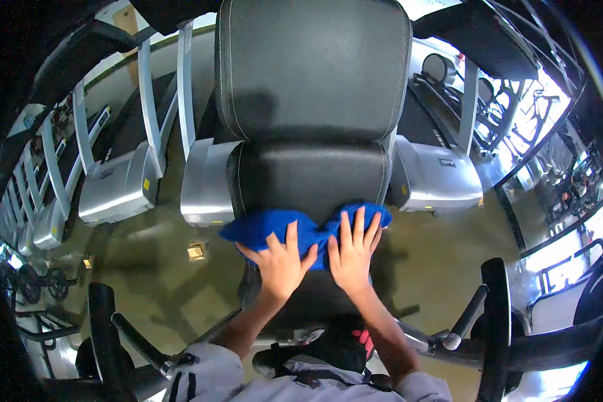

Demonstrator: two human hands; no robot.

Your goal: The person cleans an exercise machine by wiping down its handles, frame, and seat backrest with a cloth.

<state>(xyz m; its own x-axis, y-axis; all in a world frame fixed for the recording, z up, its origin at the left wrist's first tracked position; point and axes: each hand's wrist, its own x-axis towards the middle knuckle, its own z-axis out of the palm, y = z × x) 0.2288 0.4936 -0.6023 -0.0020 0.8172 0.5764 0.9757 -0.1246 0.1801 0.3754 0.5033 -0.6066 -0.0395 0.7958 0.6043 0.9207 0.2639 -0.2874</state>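
Note:
A blue cloth lies across the front part of a black padded seat, bunched in the middle between my two hands. My left hand rests on the cloth's left half, palm down, with its fingers spread and stretched forward. On the right half lies my right hand, also palm down, its fingers stretched out over the fabric. Both hands press on the cloth rather than wrap around it. Behind the seat rises a black backrest with pale stitching.
Black handles stand at both sides, one at the left and one at the right. Treadmills with silver housings line up behind the seat. A small floor socket plate sits in the shiny floor.

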